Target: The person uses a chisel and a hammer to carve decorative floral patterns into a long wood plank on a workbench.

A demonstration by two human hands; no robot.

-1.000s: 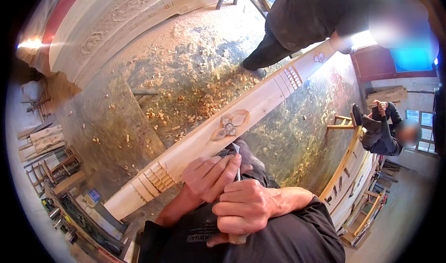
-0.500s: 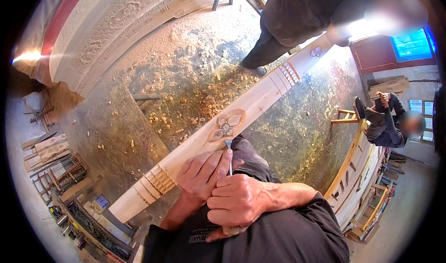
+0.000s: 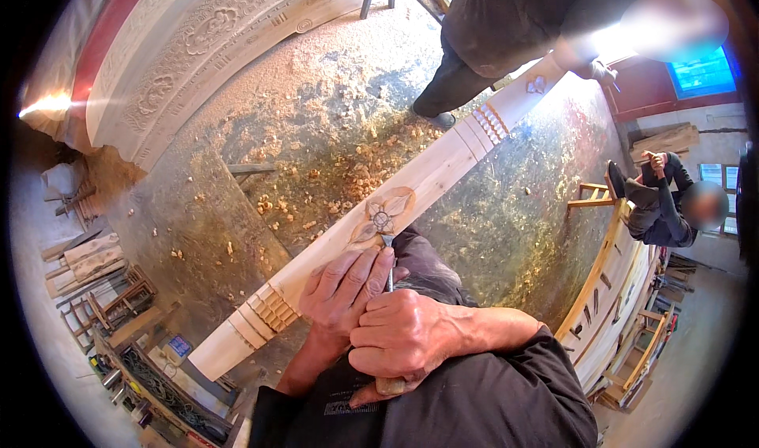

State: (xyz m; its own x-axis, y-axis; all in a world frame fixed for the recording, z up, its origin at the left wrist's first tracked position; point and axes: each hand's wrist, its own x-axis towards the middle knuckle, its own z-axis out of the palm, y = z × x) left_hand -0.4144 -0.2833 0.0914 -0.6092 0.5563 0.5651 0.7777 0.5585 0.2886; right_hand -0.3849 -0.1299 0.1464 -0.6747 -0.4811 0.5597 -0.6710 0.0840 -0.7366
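A long pale wooden beam [image 3: 431, 171] slants across the view from lower left to upper right. A flower with a round centre and petals [image 3: 381, 220] is carved in its face. My right hand [image 3: 411, 333] is closed round the handle of a wood chisel [image 3: 390, 263], whose wooden butt shows below the fist. The steel tip rests at the flower's near edge, by its round centre. My left hand [image 3: 340, 286] lies on the beam beside the blade, fingers together over it and thumb on its other side. The fingertips partly hide the blade.
Beyond the flower a person in dark clothes [image 3: 538, 29] bends over the beam's far end. Another person [image 3: 664, 199] sits at the right near a wooden bench [image 3: 589, 290]. Shavings [image 3: 368, 167] litter the floor. A large carved panel [image 3: 213, 33] stands upper left; frames and tools crowd lower left.
The chisel tip has shifted slightly up and left toward the flower's centre, and my left fingers have moved up with it. The bending person's hand at the far end has moved too.
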